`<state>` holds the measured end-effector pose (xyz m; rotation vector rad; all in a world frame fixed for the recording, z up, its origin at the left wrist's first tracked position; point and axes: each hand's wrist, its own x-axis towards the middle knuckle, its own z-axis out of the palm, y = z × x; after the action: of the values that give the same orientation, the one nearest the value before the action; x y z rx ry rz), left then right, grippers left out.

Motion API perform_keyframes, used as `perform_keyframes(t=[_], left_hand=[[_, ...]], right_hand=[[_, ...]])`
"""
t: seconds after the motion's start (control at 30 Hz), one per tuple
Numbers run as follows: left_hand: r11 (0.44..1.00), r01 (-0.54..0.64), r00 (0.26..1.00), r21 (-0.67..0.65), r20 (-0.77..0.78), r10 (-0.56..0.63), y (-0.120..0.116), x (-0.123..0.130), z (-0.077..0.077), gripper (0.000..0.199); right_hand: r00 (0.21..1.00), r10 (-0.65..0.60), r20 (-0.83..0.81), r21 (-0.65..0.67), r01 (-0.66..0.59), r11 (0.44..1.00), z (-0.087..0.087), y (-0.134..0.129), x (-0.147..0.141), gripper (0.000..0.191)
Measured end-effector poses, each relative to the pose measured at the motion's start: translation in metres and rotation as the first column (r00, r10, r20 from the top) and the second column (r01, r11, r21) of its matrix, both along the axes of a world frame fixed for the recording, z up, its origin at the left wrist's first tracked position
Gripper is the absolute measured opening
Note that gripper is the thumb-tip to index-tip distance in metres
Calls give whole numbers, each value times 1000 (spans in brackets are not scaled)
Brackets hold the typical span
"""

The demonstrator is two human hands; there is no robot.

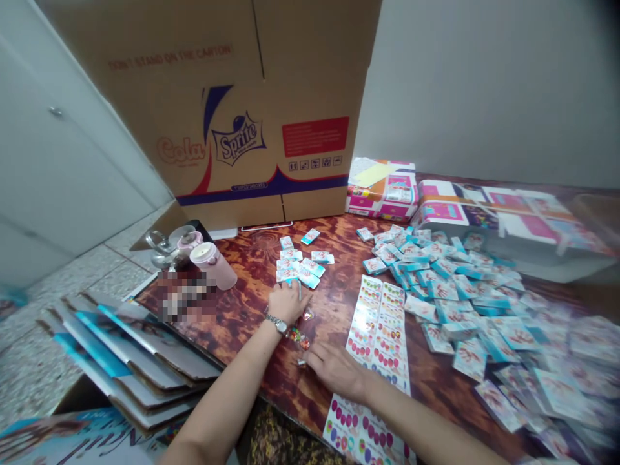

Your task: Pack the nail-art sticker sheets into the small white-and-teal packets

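Observation:
My left hand [287,303], with a silver wristwatch [277,323] on the wrist, reaches forward over the table. Its thumb stands apart from the fingers, whose tips touch a small blue-and-white box [292,282] at the near edge of a small group of such boxes [289,256]. Closer to me, my right hand [336,369] has its fingers bent together around a tiny pale item [301,363] whose kind I cannot make out. Between the hands lies a clear packet with colourful bits [298,337]. Right of them are long sheets of nail stickers [371,349].
A big pile of small blue-and-white boxes [450,290] covers the right side. A large cardboard carton [232,129] stands behind, with pink-and-white packages [382,194] beside it. A pink cup [216,266] is at left, above folded cartons [130,349] at the edge.

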<state>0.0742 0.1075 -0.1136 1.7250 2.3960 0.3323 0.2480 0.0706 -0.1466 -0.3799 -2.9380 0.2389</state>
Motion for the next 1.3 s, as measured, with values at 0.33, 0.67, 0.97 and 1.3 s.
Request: perform_keyframes(t=[0.33, 0.67, 0.97, 1.3], left_hand=[[987, 100, 973, 127, 197, -124, -13, 0, 32, 35], [983, -125, -220, 131, 963, -156, -73, 49, 46, 30], [996, 41, -29, 78, 997, -76, -71, 32, 45, 27], [992, 113, -76, -53, 995, 62, -74, 41, 44, 32]], right_hand=[[807, -451, -381, -369, 314, 875, 62, 37, 40, 24], [714, -487, -503, -93, 516, 852, 79, 37, 20, 17], [957, -232, -175, -466, 127, 875, 110, 42, 51, 13], [798, -586, -140, -737, 311, 600, 88, 28, 53, 8]])
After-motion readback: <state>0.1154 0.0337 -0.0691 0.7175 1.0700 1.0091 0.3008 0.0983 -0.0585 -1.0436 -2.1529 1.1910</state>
